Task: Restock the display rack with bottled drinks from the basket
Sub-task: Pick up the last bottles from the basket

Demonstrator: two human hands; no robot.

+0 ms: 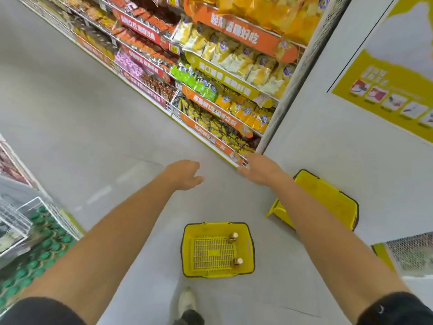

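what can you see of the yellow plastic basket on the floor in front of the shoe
The yellow plastic basket is rectangular with rounded corners, a slotted grid bottom and dark handles that look folded down round its rim. It stands upright, open side up, on the grey floor, ahead of the person's pale shoe. It is almost empty: a small brown bottle with a pale cap stands near its far right corner and a second such bottle near its near right corner. Nothing else touches it.

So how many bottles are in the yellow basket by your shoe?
2. The far bottle stands by the basket's right wall; the near bottle stands by the same wall, closer to the shoe. None look hidden.
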